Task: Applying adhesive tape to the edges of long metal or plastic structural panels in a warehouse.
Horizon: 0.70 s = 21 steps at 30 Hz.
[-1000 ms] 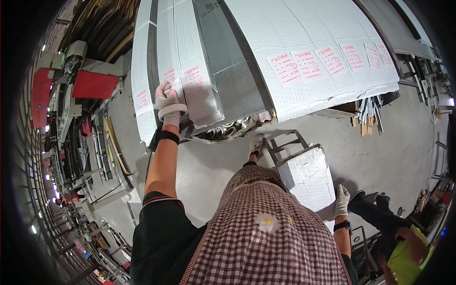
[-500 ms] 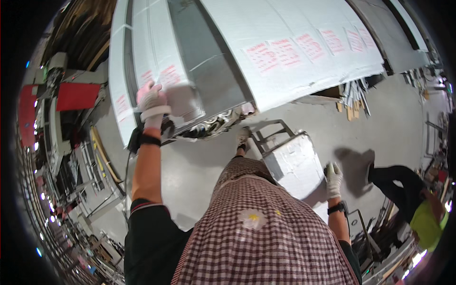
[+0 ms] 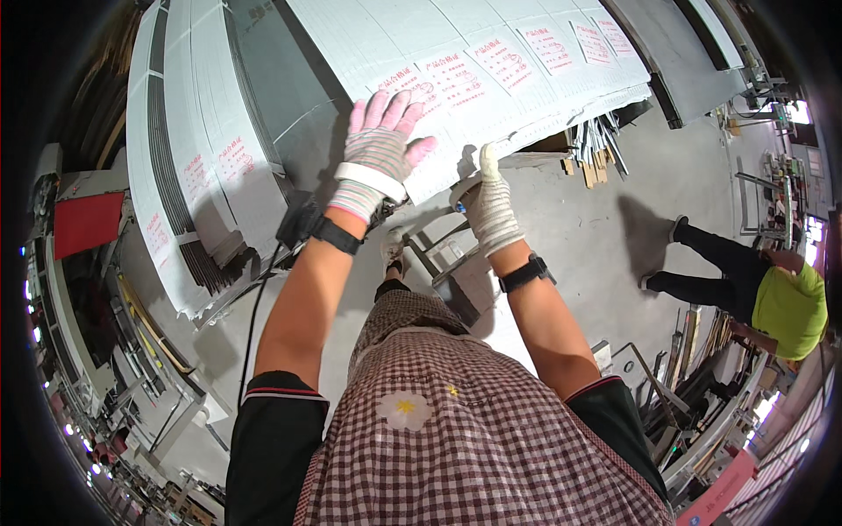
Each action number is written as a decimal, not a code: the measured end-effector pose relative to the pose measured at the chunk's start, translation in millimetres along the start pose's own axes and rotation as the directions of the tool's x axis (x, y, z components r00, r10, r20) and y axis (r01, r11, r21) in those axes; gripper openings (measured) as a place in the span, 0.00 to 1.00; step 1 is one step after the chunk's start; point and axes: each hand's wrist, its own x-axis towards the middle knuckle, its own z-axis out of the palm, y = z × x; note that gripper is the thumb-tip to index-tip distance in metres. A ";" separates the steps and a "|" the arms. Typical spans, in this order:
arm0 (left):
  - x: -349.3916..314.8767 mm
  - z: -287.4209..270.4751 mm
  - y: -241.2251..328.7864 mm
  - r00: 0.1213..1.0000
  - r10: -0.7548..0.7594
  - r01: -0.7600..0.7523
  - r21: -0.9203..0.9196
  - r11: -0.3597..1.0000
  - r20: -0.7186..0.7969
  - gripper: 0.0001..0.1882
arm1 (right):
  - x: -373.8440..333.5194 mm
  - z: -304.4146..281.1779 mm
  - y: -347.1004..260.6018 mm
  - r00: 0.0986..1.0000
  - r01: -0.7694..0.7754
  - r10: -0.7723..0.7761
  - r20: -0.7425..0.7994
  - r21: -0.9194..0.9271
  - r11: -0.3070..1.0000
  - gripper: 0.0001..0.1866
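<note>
My left hand (image 3: pixel 386 140), in a striped glove with pink fingertips, is open with its fingers spread over the near left corner of a white stack (image 3: pixel 526 96) of flat sheets or panels with red printed labels. A white band (image 3: pixel 373 179) circles its wrist. Beside the stack's near edge, my right hand (image 3: pixel 493 210) in a pale glove has its thumb raised and its fingers curled. A small blue bit shows at those fingers, but what they hold is largely hidden.
Left of a grey surface (image 3: pixel 294 88) stand narrower white stacks (image 3: pixel 189 114). Metal and wooden strips (image 3: pixel 598 149) jut out below the stack. A white-topped cart (image 3: pixel 504 329) stands near my legs. At the right, a person in a yellow-green top (image 3: pixel 789 311) stands on the grey floor.
My left hand has moved right, from the narrow stack to the wide one. My right hand has come up from beside the cart to the stack's edge. The view has shifted right.
</note>
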 end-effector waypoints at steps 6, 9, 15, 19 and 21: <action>-19.7 5.6 -21.5 0.945 -0.098 0.011 -0.268 0.963 -0.313 0.38 | 17.6 5.8 16.0 0.997 -0.032 0.026 0.077 0.069 0.997 0.50; -12.0 29.0 -19.2 0.681 -0.718 0.461 -0.845 0.269 0.143 0.53 | 19.0 10.8 17.2 0.997 0.030 -0.036 0.063 0.099 0.995 0.49; 26.0 68.5 -11.2 0.422 -0.837 0.772 -0.622 0.131 0.347 0.56 | 20.5 11.9 19.4 0.999 -0.052 0.051 0.010 0.143 0.988 0.46; 17.7 64.0 -5.5 0.454 -0.816 0.706 -0.703 0.083 0.359 0.57 | 12.4 1.6 27.1 0.997 -0.075 0.073 0.025 0.118 0.990 0.45; 4.4 60.1 5.7 0.456 -0.789 0.767 -0.631 0.113 0.412 0.62 | 3.8 -7.9 23.5 0.996 -0.067 0.059 0.063 0.128 0.990 0.44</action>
